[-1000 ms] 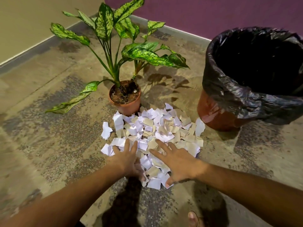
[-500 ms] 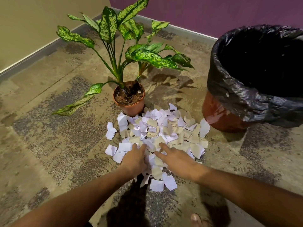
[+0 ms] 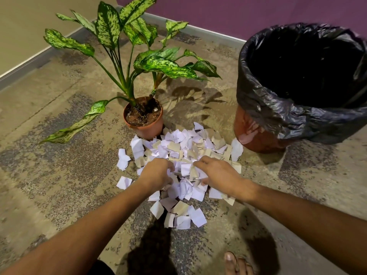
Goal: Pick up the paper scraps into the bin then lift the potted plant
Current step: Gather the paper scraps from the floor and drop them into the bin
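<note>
A heap of white and tan paper scraps lies on the floor in front of a potted plant in a small terracotta pot with long speckled green leaves. To the right stands a brown bin lined with a black plastic bag. My left hand and my right hand press down on the middle of the heap, fingers curled inward around a bunch of scraps between them. Loose scraps lie nearer me, below both hands.
The floor is worn, mottled concrete. A beige wall runs at the left and a purple wall at the back, meeting behind the plant. A bare toe shows at the bottom edge.
Both hands have slid forward into the heap and drawn closer together, fingers curling from flat to gathering scraps. Some scraps now trail behind the hands.
</note>
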Motion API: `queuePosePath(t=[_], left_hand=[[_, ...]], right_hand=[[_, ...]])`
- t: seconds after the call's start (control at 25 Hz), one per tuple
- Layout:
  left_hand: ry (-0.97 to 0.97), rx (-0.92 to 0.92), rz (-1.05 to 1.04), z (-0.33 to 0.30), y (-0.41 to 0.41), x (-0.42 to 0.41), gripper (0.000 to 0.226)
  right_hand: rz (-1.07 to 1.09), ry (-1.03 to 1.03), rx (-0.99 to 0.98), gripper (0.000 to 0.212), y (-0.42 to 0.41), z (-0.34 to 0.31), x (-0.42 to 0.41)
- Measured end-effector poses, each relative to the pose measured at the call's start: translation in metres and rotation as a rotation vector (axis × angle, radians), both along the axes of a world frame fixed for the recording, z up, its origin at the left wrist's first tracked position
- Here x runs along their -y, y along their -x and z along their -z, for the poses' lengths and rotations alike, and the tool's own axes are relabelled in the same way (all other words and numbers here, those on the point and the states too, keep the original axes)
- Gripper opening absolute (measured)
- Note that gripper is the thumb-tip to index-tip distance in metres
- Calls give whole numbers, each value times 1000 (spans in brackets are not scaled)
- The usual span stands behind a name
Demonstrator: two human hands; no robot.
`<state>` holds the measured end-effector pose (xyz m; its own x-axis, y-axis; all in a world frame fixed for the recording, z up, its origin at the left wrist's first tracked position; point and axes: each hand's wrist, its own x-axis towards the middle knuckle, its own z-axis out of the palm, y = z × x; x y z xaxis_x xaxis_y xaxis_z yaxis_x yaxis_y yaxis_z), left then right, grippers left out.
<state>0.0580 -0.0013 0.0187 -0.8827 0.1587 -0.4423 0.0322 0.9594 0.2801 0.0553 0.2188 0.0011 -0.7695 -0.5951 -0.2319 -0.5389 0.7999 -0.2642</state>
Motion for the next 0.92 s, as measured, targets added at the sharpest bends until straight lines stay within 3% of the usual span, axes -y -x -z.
queuePosePath(t=[0.2,0.36,0.52,0.68,0.92], left_hand=[[-84,-36,-5,-10,7,-10,46],[-379,-18,-146,-16,7,-24,64],[-564,76,-288,-20,8,-44,37],[-628,-11,-425,-25,11,-55,10],[-754,-74,-554,-30,16,-58,16]], right_hand=[[38,109,0,61,11,-16,-4],[76,217,4,60,14,-32,-5],[170,312,22,64,13,-46,-6],[247,334,-3,62,15,-58,-11],[363,411,-77,58,18,-81,-22]])
